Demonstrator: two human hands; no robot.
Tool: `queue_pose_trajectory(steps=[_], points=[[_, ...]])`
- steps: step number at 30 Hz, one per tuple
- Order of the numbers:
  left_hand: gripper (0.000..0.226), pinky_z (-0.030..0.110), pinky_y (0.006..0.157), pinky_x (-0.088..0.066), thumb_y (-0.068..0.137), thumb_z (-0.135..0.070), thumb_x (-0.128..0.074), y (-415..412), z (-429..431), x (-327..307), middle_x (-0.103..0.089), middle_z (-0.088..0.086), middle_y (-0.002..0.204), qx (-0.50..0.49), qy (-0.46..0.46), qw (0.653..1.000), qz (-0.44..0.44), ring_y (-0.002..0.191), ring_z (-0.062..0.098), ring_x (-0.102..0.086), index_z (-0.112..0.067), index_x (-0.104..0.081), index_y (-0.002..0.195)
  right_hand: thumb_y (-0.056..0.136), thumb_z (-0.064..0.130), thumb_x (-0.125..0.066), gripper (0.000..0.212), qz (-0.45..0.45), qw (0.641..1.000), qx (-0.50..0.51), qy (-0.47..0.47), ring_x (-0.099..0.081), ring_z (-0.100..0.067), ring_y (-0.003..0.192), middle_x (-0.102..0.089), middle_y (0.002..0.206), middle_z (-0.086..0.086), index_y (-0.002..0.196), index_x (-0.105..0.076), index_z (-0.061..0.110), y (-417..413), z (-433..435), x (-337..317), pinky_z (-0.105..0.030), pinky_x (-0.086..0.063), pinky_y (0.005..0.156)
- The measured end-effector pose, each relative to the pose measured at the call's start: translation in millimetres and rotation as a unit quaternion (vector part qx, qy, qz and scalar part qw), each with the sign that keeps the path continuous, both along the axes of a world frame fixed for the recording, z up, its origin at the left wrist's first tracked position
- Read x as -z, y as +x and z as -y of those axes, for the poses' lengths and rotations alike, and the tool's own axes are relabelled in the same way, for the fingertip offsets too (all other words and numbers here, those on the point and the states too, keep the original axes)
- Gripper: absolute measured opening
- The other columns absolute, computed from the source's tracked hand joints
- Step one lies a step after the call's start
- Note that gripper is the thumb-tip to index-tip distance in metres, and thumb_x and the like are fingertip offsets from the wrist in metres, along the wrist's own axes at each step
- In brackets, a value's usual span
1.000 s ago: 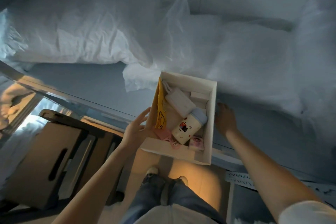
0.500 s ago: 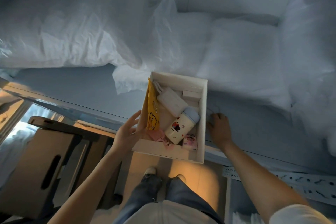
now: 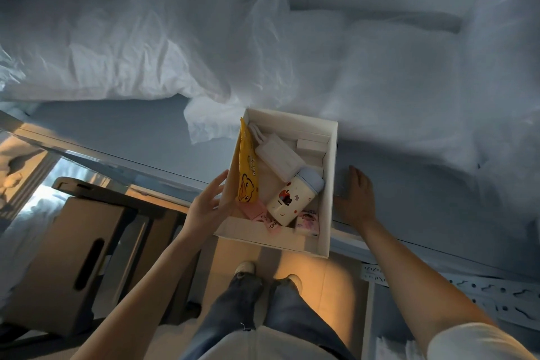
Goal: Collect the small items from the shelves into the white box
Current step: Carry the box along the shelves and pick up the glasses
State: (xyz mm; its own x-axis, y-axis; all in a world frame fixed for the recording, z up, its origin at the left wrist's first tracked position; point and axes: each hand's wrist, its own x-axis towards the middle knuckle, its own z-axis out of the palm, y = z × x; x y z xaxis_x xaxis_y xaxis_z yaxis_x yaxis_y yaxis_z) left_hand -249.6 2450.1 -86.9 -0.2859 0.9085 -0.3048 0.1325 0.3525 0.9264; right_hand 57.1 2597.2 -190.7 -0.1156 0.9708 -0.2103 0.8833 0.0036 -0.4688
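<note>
Two hands are seen in the head view, one at each side of the white box [image 3: 328, 184]. The box is set on the blue-grey mattress [image 3: 122, 131] at its near edge, its near end overhanging the metal bed rail [image 3: 146, 181] and the floor below. The left hand [image 3: 206, 204] is held with fingers spread and straight, its palm laid against the outside of the left wall; nothing is clamped in it. The right hand [image 3: 355, 199] is laid flat on the mattress just beside the right wall, fingers loosely apart, not gripping; contact with the box cannot be told. Bare mattress is left to the left of the box and to the right beyond the hand. Past the far end, a crumpled white duvet [image 3: 131, 32] and a pillow [image 3: 388, 90] are piled, touching or nearly touching the far wall. Below the rail, a cardboard box [image 3: 64, 257] with a slot handle is noted at the left, a perforated metal strip [image 3: 467, 292] at the right, and warm-lit floor between, where two shoes and jeans are visible. Inside the box are recorded: a yellow packet [image 3: 247, 169] standing against the left wall, a white charger [image 3: 279, 156], a cream bottle [image 3: 293, 199] with a blue cap lying tilted, pink small items [image 3: 258, 215], and a small pink card [image 3: 307, 221].
</note>
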Motion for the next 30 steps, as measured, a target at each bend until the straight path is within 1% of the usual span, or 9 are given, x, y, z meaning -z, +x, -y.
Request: queue_pose_trajectory(steps=[3,8,15,18,21,24,27,28,30], points=[[0.06,0.029,0.074,-0.061,0.089,-0.013,-0.065,0.2,1.8,0.9,-0.067,0.005,0.118,0.005,-0.005,1.0,-0.002,0.098,0.011,-0.071,-0.022,-0.04,0.144,0.079,0.041,-0.073,0.089,0.011,1.0,0.006,0.01,-0.029,-0.036,0.137,-0.037,0.147,-0.019,0.149,-0.031,0.005,3.5,-0.4,4.3,-0.044,-0.028,0.112],[0.062,0.029,0.074,-0.061,0.089,-0.015,-0.066,0.5,1.5,2.7,-0.067,0.005,0.12,0.004,-0.013,1.0,-0.01,0.097,0.011,-0.071,-0.023,-0.04,0.145,0.075,0.037,-0.078,0.068,0.019,0.999,0.004,0.035,-0.043,-0.037,0.119,-0.054,0.125,-0.021,0.13,-0.056,0.005,12.1,-0.3,9.4,-0.039,-0.036,0.098],[0.065,0.021,0.068,-0.059,0.087,-0.016,-0.069,0.7,1.5,0.8,-0.068,-0.001,0.116,0.013,-0.019,1.0,-0.022,0.097,0.009,-0.07,-0.026,-0.04,0.144,0.063,0.034,-0.086,0.061,0.019,0.998,0.026,0.049,-0.052,-0.039,0.101,-0.06,0.103,-0.023,0.106,-0.065,-0.003,16.6,7.0,13.8,-0.039,-0.042,0.087],[0.064,0.018,0.068,-0.058,0.087,-0.018,-0.069,1.3,0.9,-1.0,-0.067,0.0,0.117,0.004,-0.024,1.0,-0.012,0.096,0.008,-0.07,-0.027,-0.041,0.144,0.062,0.041,-0.084,0.065,0.028,0.998,0.038,0.046,-0.052,-0.036,0.101,-0.061,0.104,-0.019,0.107,-0.064,0.0,17.6,11.4,9.8,-0.039,-0.044,0.086],[0.064,0.018,0.068,-0.058,0.087,-0.018,-0.07,-1.6,0.2,1.5,-0.066,0.003,0.122,0.007,-0.028,0.999,-0.015,0.095,0.007,-0.071,-0.029,-0.042,0.143,0.062,0.042,-0.083,0.065,-0.003,0.997,0.047,0.062,-0.051,-0.032,0.103,-0.06,0.106,-0.015,0.11,-0.064,0.005,21.1,15.7,-4.4,-0.039,-0.045,0.085],[0.063,0.017,0.064,-0.057,0.088,-0.014,-0.069,-2.6,-1.2,-1.2,-0.066,0.005,0.123,0.017,-0.028,0.999,-0.019,0.09,0.001,-0.07,-0.026,-0.041,0.143,0.063,0.047,-0.078,0.058,-0.044,0.993,0.045,0.103,-0.052,-0.025,0.1,-0.062,0.101,-0.007,0.106,-0.064,0.01,25.4,16.3,-33.9,-0.031,-0.044,0.077],[0.065,0.013,0.062,-0.055,0.087,-0.007,-0.068,-2.5,-0.8,-4.9,-0.064,0.0,0.118,0.035,-0.027,0.999,-0.02,0.084,-0.008,-0.068,-0.024,-0.039,0.143,0.065,0.045,-0.077,0.054,-0.12,0.981,0.086,0.128,-0.049,-0.016,0.095,-0.053,0.103,-0.001,0.106,-0.06,0.014,20.7,19.2,-75.6,-0.018,-0.037,0.074],[0.067,0.013,0.063,-0.055,0.086,-0.007,-0.069,-3.6,-0.3,-5.1,-0.064,-0.003,0.116,0.039,-0.025,0.999,-0.021,0.085,-0.007,-0.068,-0.024,-0.039,0.143,0.064,0.047,-0.074,0.054,-0.146,0.972,0.088,0.158,-0.049,-0.015,0.092,-0.052,0.101,0.0,0.105,-0.059,0.016,16.9,20.6,-88.0,-0.012,-0.034,0.073],[0.069,0.019,0.068,-0.058,0.085,-0.009,-0.07,-7.5,0.9,-2.7,-0.065,-0.003,0.118,0.047,-0.02,0.998,-0.02,0.095,0.004,-0.069,-0.027,-0.038,0.143,0.064,0.049,-0.069,0.054,-0.181,0.959,0.061,0.208,-0.049,-0.014,0.089,-0.053,0.098,0.0,0.106,-0.059,0.016,5.3,24.7,-112.3,-0.006,-0.032,0.075]])
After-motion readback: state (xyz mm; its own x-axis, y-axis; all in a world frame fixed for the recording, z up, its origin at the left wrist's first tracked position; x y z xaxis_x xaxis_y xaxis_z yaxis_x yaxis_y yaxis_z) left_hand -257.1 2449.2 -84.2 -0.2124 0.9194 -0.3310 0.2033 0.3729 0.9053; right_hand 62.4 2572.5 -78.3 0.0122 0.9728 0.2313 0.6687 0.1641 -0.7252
